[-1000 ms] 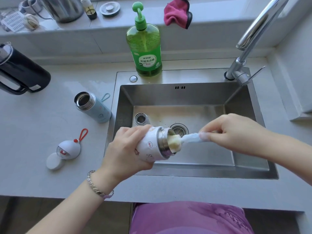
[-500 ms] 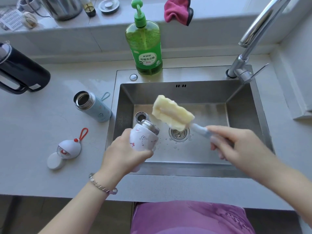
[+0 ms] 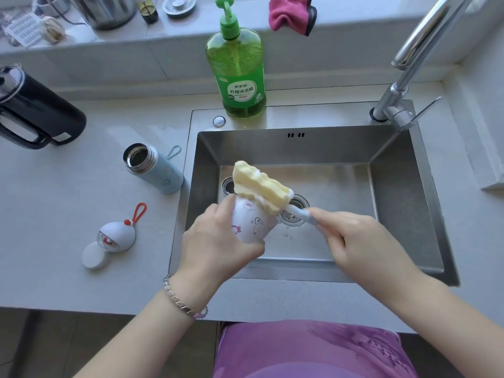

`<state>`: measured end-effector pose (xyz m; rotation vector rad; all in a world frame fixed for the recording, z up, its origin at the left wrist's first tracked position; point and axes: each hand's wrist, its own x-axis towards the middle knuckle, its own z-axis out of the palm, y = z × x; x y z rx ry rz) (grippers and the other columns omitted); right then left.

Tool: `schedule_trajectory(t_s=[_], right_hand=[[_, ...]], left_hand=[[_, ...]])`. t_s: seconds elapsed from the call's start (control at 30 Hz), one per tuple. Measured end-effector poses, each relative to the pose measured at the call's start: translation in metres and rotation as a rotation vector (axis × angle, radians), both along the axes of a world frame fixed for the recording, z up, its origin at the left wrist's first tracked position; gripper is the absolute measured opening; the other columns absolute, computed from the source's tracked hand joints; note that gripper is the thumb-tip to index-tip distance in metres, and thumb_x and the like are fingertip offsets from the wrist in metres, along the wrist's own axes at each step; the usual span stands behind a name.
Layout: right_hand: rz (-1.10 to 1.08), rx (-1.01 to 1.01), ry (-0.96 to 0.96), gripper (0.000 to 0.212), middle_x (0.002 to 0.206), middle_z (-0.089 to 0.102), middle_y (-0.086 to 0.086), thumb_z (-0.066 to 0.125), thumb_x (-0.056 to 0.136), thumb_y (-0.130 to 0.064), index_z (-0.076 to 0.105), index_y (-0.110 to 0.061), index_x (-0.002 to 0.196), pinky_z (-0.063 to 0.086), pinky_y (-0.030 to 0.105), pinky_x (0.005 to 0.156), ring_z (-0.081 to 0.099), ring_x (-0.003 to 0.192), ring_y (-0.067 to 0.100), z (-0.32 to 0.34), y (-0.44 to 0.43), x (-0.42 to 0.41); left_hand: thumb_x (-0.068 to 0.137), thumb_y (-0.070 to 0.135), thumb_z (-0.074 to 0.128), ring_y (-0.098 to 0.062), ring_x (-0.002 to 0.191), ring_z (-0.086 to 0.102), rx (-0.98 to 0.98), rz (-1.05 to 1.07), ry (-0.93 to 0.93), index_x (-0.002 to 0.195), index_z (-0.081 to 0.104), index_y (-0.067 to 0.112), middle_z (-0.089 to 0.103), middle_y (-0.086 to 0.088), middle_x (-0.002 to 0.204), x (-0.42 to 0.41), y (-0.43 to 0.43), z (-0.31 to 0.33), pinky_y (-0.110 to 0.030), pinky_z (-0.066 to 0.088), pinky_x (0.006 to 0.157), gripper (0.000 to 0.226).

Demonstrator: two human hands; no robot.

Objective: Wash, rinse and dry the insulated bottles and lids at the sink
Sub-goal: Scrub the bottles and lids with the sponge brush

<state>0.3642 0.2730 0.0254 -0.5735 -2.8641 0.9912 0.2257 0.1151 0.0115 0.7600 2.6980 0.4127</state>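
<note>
- White insulated bottle with pink prints [image 3: 252, 225] is held over the steel sink [image 3: 341, 148], at its near-left part, with the left hand [image 3: 215, 246] wrapped round its body.
- Yellow sponge brush [image 3: 261, 186] lies across the bottle's mouth; the right hand [image 3: 360, 241] pinches its pale blue handle.
- Pale blue open bottle [image 3: 158, 170] lies on the grey desk [image 3: 54, 192] left of the sink, with a white domed lid [image 3: 117, 236] nearer.
</note>
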Motion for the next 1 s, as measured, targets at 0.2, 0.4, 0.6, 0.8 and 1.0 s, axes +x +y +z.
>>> schedule_trajectory(t_s=[0.2,0.4,0.6,0.8,1.0], right_hand=[[-0.004,-0.005,-0.024,0.023,0.055,0.043,-0.007,0.051,0.091,-0.014,0.064,-0.025,0.106,0.039,0.042,0.045,0.045,0.052,0.025,0.006,0.003,0.001],[-0.063,-0.160,-0.115,0.021,0.056,0.053,-0.002,0.053,0.092,-0.017,0.069,-0.028,0.097,0.039,0.036,0.054,0.036,0.049,0.015,0.008,0.017,-0.017],[-0.110,-0.527,-0.139,0.024,0.049,0.041,-0.008,0.054,0.090,-0.016,0.072,-0.030,0.082,0.025,0.019,0.048,0.031,0.046,0.005,0.010,0.039,-0.008],[-0.228,-0.748,-0.022,0.023,0.053,0.034,-0.001,0.050,0.092,-0.007,0.071,-0.017,0.091,0.021,0.014,0.041,0.026,0.043,0.006,0.007,0.018,-0.003],[-0.324,-0.781,0.037,0.021,0.061,0.027,0.008,0.050,0.093,-0.016,0.070,-0.013,0.096,0.016,0.021,0.044,0.021,0.049,0.013,0.000,-0.004,-0.006]], left_hand=[[0.058,0.046,0.071,-0.020,0.082,0.047,-0.025,-0.038,0.110,0.111,0.046,0.031,0.046,0.007,0.085,-0.012,-0.003,0.006,-0.027,0.031,0.062,0.060],[0.045,0.035,0.075,-0.026,0.068,0.054,0.078,-0.396,0.497,0.106,0.057,0.016,0.061,-0.001,0.086,-0.012,-0.013,-0.003,-0.025,0.032,0.052,0.066],[0.057,0.037,0.074,-0.030,0.083,0.060,0.294,-0.277,0.499,0.121,0.054,0.014,0.065,-0.006,0.101,-0.025,-0.026,-0.002,-0.036,0.048,0.065,0.071],[0.050,0.050,0.070,-0.013,0.076,0.057,0.370,0.211,-0.091,0.100,0.053,0.037,0.060,0.008,0.083,-0.016,-0.008,0.004,-0.033,0.051,0.062,0.054],[0.063,0.021,0.083,-0.012,0.074,0.063,0.581,0.566,-0.481,0.095,0.062,0.018,0.068,0.001,0.086,-0.010,0.018,-0.004,-0.038,0.055,0.074,0.038]])
